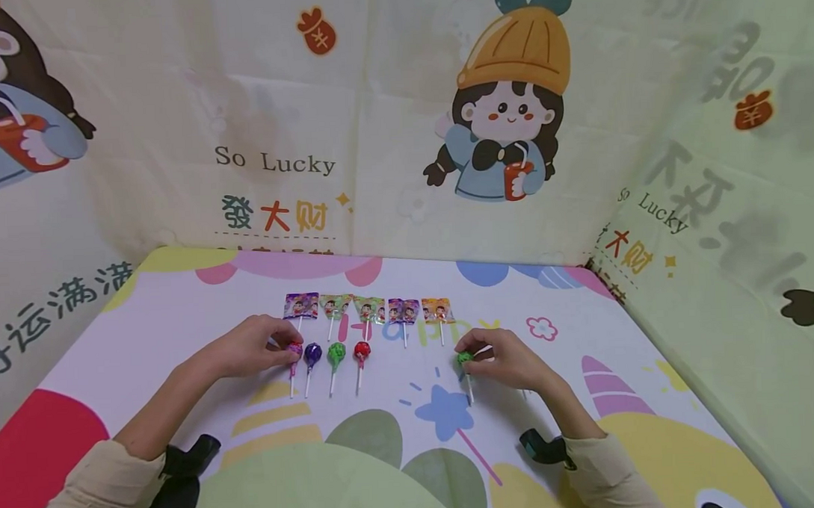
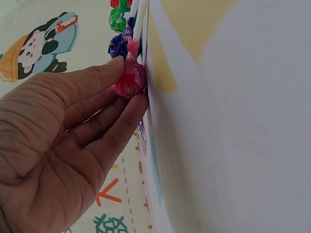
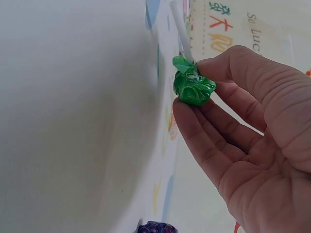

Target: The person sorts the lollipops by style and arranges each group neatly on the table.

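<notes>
My left hand pinches the head of a pink-wrapped lollipop between thumb and fingers, at the left end of a row. Beside it lie a dark blue lollipop, a green lollipop and a red lollipop, sticks toward me. Farther right, my right hand holds another green lollipop by its wrapped head, its white stick pointing down in the head view. A dark purple lollipop shows at the bottom of the right wrist view; in the head view the right hand mostly hides it.
Behind the row lie several flat-packet lollipops, among them a purple packet, a green packet and an orange packet. They rest on a printed tablecloth. A printed cloth wall rises at the table's back and right.
</notes>
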